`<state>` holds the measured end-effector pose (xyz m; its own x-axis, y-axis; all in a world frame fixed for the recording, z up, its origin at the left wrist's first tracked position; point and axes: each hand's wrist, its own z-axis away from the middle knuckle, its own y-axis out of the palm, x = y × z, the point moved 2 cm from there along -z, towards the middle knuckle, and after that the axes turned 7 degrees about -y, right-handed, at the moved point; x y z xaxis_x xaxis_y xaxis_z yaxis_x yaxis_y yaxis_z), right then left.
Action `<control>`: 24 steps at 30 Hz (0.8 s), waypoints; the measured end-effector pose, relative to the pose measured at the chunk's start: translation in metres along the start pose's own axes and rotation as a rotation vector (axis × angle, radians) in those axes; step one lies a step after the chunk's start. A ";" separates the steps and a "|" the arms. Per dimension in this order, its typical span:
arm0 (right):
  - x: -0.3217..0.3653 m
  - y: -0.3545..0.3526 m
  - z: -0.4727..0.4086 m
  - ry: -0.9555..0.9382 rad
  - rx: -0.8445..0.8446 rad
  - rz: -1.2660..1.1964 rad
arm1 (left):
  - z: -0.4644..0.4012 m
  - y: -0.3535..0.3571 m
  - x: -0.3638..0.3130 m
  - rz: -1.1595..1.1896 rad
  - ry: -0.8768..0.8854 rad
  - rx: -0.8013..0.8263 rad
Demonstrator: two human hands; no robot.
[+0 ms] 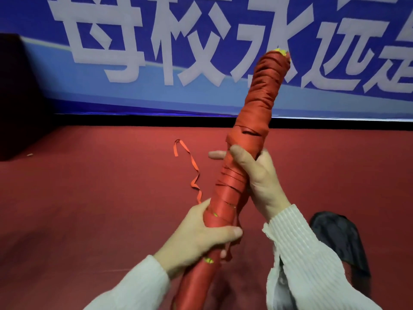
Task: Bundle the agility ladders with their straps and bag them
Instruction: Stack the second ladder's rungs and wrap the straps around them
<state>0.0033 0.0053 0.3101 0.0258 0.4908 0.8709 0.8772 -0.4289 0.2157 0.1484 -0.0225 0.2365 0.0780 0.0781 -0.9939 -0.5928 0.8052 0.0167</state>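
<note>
A long bundle of agility ladder (257, 113) wrapped tightly in orange-red strap rises at a slant from the bottom centre to the upper right; yellow rung ends peek out at its top. My left hand (201, 233) grips the bundle low down, thumb across its front. My right hand (254, 175) grips it higher, around the middle, fingers curled round the far side. A loose tail of orange strap (190, 166) trails from the bundle across the red floor to the left. A black bag (339, 240) lies crumpled on the floor at lower right.
Red carpet floor (89, 209) spreads all around. A blue banner (156, 52) with large white characters stands along the back behind a black floor strip. A dark object (17, 97) stands at the far left.
</note>
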 end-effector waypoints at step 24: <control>-0.002 -0.017 -0.008 0.044 -0.414 0.032 | 0.001 -0.013 -0.008 -0.533 0.080 -0.280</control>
<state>-0.0157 0.0060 0.3077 0.0213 0.4433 0.8961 0.6090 -0.7166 0.3400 0.1562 -0.0334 0.2445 0.3676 -0.3470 -0.8628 -0.6777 0.5354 -0.5041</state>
